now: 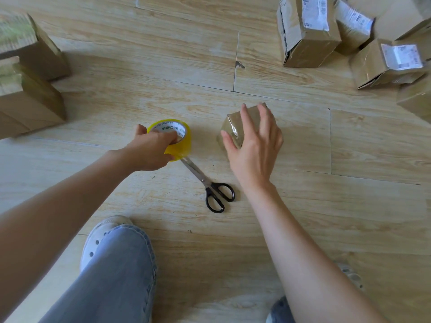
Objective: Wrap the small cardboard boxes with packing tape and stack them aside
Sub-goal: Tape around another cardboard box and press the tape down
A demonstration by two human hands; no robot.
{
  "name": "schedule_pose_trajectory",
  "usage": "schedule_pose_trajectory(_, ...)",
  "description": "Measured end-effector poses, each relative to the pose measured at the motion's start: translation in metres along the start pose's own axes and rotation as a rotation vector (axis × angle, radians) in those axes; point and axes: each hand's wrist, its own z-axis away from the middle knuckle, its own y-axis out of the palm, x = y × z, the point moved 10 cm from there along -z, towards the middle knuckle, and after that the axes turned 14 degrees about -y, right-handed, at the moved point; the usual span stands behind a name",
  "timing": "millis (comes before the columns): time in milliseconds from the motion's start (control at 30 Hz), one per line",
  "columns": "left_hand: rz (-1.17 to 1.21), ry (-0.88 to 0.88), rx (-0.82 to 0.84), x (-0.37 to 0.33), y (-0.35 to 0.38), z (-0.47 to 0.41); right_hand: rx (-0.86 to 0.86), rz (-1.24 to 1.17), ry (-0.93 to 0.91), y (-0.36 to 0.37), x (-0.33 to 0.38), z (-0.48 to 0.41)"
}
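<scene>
Mid-frame, the left hand (149,150) grips the tape roll (184,145), its fingers curled through the core. Just right of it, the right hand (254,145) rests with spread fingers on a small box (234,127) on the floor (303,206). The box already looks glossy with tape. Scissors (210,183) lie below the roll. This box seems nearly wrapped. Next comes either one more strip, with the right hand holding the box steady, or moving it aside.

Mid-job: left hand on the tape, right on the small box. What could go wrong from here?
1. The scissors lie with their blade tips right at the tape roll that the left hand grips; lifting it may knock them or nick a finger.
2. The right hand lies spread over the small box; its glossy taped surface could slip.
</scene>
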Motion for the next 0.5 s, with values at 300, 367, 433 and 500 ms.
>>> schedule_pose_trajectory(300,-0.225,-0.008,-0.037,-0.013,0.027,0.0,0.221,0.118,-0.021,0.03,-0.023,-0.002)
schedule_pose_trajectory(367,-0.238,-0.036,0.0,-0.01,0.031,0.0,0.246,0.087,-0.001,0.033,-0.026,-0.001)
schedule_pose_trajectory(433,-0.181,-0.053,0.013,-0.01,0.03,0.002,0.263,0.078,0.022,0.034,-0.028,0.002)
schedule_pose_trajectory(500,-0.07,-0.035,-0.074,-0.017,0.018,0.006,0.252,0.062,0.056,0.032,-0.032,0.002)
